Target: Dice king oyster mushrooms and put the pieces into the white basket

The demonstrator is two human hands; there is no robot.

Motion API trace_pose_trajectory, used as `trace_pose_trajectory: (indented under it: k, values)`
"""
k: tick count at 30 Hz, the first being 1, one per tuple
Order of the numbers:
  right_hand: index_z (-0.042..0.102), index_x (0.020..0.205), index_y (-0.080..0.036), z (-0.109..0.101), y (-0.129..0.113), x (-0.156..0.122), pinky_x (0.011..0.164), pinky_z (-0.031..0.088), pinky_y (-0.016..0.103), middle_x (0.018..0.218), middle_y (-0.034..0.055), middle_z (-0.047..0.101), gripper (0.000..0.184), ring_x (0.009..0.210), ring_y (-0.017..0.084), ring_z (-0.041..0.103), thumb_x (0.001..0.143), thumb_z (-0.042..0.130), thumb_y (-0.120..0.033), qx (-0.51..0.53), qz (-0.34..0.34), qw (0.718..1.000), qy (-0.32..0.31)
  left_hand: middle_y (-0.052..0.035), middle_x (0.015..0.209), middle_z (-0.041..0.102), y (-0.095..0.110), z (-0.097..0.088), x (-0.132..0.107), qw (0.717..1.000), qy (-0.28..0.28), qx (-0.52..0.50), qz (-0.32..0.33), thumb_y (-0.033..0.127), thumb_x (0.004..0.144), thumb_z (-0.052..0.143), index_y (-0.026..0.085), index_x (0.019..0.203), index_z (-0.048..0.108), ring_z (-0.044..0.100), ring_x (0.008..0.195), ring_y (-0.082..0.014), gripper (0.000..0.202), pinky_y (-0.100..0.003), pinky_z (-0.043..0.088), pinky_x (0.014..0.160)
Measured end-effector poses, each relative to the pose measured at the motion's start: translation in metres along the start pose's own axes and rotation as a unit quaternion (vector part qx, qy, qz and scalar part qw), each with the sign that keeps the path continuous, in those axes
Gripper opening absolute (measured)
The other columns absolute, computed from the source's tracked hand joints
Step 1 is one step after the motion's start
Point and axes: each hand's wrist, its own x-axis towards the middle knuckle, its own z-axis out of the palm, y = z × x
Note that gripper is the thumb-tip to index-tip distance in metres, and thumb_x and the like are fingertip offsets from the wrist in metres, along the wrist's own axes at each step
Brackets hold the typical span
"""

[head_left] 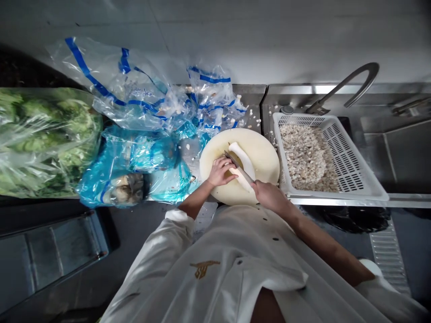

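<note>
A round pale cutting board (pixel 262 157) lies on the steel counter. On it rest long white mushroom pieces (pixel 243 158). My left hand (pixel 220 171) is curled and pressed on one piece, holding it down. My right hand (pixel 271 195) is closed round the handle of a knife (pixel 238 167), whose blade runs across the mushroom beside my left fingers.
A white slotted basket (pixel 357 175) holding chopped pale pieces sits over the sink under a tap (pixel 350 85). Clear and blue plastic bags (pixel 141 134) lie left of the board. Bagged leafy greens (pixel 43 139) are at far left. A metal tray (pixel 54 251) is below left.
</note>
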Motion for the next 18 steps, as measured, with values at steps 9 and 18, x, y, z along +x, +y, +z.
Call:
trace_pose_trajectory:
  k: [9, 18]
  values:
    - [0.061, 0.129, -0.020, 0.021, 0.008, 0.000, 0.083, 0.046, 0.030, 0.107, 0.0143, 0.078, 0.044, 0.099, 0.026, 0.076, 0.115, 0.029, -0.045, 0.023, -0.003, 1.000, 0.018, -0.0117, 0.134, 0.061, 0.013, -0.001, -0.004, 0.999, 0.033, 0.033, -0.006, 0.067, 0.096, 0.067, 0.027, 0.123, 0.073, 0.048, 0.138, -0.0329, 0.049, -0.057, 0.039, 0.122]
    - [0.065, 0.123, -0.022, -0.001, 0.014, -0.025, 0.076, 0.042, 0.029, 0.104, 0.0124, 0.079, 0.044, 0.096, 0.025, 0.075, 0.115, 0.028, -0.046, 0.007, 0.008, 0.999, 0.037, -0.0133, 0.128, 0.059, 0.008, -0.001, -0.008, 0.999, 0.053, 0.010, 0.001, 0.059, 0.099, 0.065, 0.025, 0.117, 0.070, 0.051, 0.134, -0.0320, 0.040, -0.058, 0.044, 0.120]
